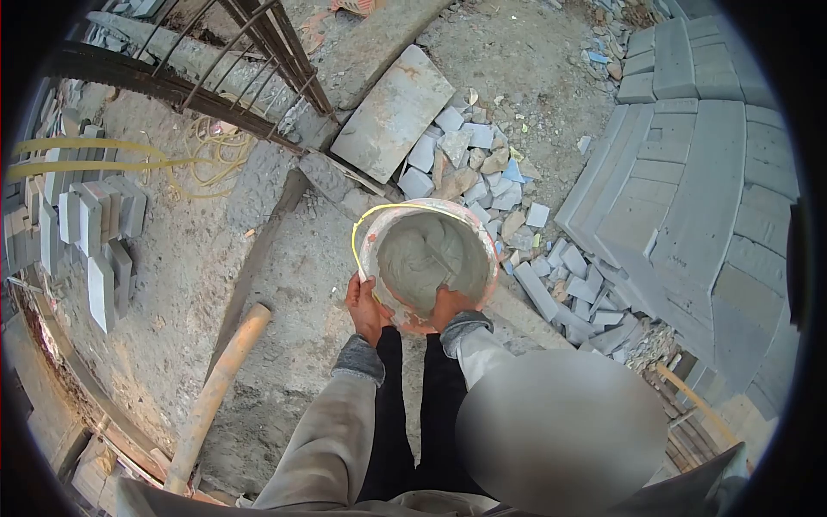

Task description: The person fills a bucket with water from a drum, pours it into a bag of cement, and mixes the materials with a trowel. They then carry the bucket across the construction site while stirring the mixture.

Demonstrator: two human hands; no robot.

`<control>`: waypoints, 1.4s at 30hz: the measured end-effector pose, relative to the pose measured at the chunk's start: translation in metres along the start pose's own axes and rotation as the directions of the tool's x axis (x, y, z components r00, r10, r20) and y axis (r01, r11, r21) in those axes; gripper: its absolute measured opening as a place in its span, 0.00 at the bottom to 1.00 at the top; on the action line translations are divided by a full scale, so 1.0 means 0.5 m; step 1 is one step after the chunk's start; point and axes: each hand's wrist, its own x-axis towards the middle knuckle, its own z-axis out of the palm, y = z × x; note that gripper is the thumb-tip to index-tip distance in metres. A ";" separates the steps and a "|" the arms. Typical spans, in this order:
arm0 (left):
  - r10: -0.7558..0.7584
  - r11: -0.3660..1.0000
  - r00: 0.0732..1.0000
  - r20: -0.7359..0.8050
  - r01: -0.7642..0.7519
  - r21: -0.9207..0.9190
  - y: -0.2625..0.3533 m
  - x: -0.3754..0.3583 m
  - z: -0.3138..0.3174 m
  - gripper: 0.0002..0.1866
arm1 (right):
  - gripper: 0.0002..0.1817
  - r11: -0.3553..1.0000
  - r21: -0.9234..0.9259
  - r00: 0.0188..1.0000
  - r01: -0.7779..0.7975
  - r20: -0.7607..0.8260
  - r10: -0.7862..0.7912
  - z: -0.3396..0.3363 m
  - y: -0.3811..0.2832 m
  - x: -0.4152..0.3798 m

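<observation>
A round bucket (369, 258) with a pale, reddish-stained rim and a yellow handle stands in front of my legs. Wet grey mortar (405, 250) fills much of it, its surface swirled. My left hand (365, 310) grips the bucket's near left rim, fingers closed round the edge. Over the near right rim, my right hand (450, 306) is closed on what looks like a trowel (441, 261). The trowel's blade lies in the mortar and is coated with it, so its outline is hard to make out.
Broken tiles and stones (482, 164) lie beyond the bucket, near a flat slab (392, 112). Stacked grey blocks (680, 189) rise on the right. At left are grey blocks (99, 215), a yellow hose (215, 159) and a wooden pole (220, 388). A rebar cage (276, 60) leans above.
</observation>
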 end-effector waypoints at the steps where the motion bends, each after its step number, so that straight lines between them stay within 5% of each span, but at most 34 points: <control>1: -0.002 0.999 1.000 0.006 0.002 -0.034 0.001 0.002 0.008 0.13 | 0.26 1.000 -0.016 1.000 0.022 -0.014 -0.022 0.022 0.014 0.002; 3: -0.010 0.994 1.000 0.015 0.012 -0.106 0.012 -0.005 0.039 0.12 | 0.25 0.974 0.037 0.974 0.224 -0.020 -0.224 0.037 0.059 0.014; 6: -0.007 0.999 0.998 0.057 0.010 -0.043 0.007 0.015 0.043 0.12 | 0.23 0.969 0.224 0.994 0.103 -0.067 -0.090 -0.071 0.024 -0.007; 7: 0.007 1.000 0.998 0.067 -0.006 -0.027 0.006 0.019 0.044 0.11 | 0.23 0.996 0.073 0.998 -0.055 -0.014 0.057 -0.073 0.006 -0.004; 10: 0.023 0.999 0.992 0.122 -0.027 0.030 0.026 0.047 0.079 0.11 | 0.23 0.986 -0.153 0.997 0.063 -0.036 -0.069 -0.003 0.017 -0.006; 12: -0.037 0.995 0.993 0.113 0.026 0.093 0.042 0.047 0.079 0.12 | 0.20 0.977 0.138 0.986 0.163 -0.055 -0.157 -0.046 0.033 -0.005; 14: -0.062 0.985 0.988 0.143 0.038 0.169 0.041 0.053 0.053 0.14 | 0.19 0.963 0.264 0.992 0.060 -0.127 -0.027 -0.072 0.027 0.004; 15: -0.111 0.975 0.985 0.131 0.083 0.208 0.044 0.053 0.040 0.15 | 0.21 0.994 0.104 0.999 -0.038 -0.020 0.041 -0.058 0.034 0.028; 17: -0.115 0.963 0.983 0.141 0.076 0.258 0.050 0.054 0.041 0.17 | 0.21 0.997 -0.040 0.997 0.064 -0.027 -0.066 -0.032 0.019 0.014; 19: -0.052 0.958 0.986 0.159 0.005 0.286 0.041 0.045 0.034 0.19 | 0.22 0.982 0.098 0.983 0.161 0.076 -0.169 -0.032 0.032 0.023; 22: -0.119 0.955 0.976 0.181 0.062 0.292 0.062 0.042 0.039 0.21 | 0.23 0.980 0.194 0.999 -0.038 -0.015 0.041 -0.087 -0.001 0.011; 25: -0.074 0.993 0.967 0.242 0.050 0.105 0.059 0.064 0.054 0.20 | 0.23 0.992 -0.119 0.996 -0.030 0.085 0.040 -0.029 0.014 0.020; 28: -0.071 0.997 0.978 0.195 0.076 -0.018 0.040 0.067 0.069 0.18 | 0.22 0.943 0.297 0.968 0.148 0.155 -0.200 -0.116 0.027 -0.005; 29: -0.072 0.996 0.979 0.192 0.079 -0.030 0.039 0.067 0.071 0.18 | 0.21 0.924 0.355 0.989 0.143 -0.019 -0.146 -0.066 0.056 0.023; 32: -0.066 0.995 0.974 0.215 0.081 -0.062 0.036 0.067 0.088 0.18 | 0.20 0.997 -0.048 0.997 -0.060 0.049 0.063 -0.077 -0.008 0.035; 33: -0.062 0.995 0.969 0.238 0.078 -0.060 0.035 0.071 0.088 0.18 | 0.21 0.985 -0.157 0.996 0.069 0.072 -0.058 -0.080 -0.016 0.036; 36: -0.046 0.996 0.966 0.254 0.064 -0.061 0.045 0.068 0.102 0.17 | 0.20 0.990 -0.058 0.962 0.131 0.250 -0.113 -0.197 -0.026 0.021; 37: -0.046 0.995 0.965 0.257 0.066 -0.069 0.043 0.059 0.110 0.17 | 0.19 0.995 -0.063 0.995 0.080 0.070 -0.076 -0.202 -0.031 0.009; 40: -0.042 0.985 0.952 0.302 0.091 -0.149 0.039 0.061 0.134 0.15 | 0.15 0.952 -0.277 0.982 0.133 -0.095 -0.164 -0.093 0.028 0.073; 42: -0.023 0.994 0.956 0.293 0.053 -0.096 0.058 0.062 0.148 0.17 | 0.13 0.921 -0.315 0.967 0.231 0.179 -0.182 -0.168 0.019 0.050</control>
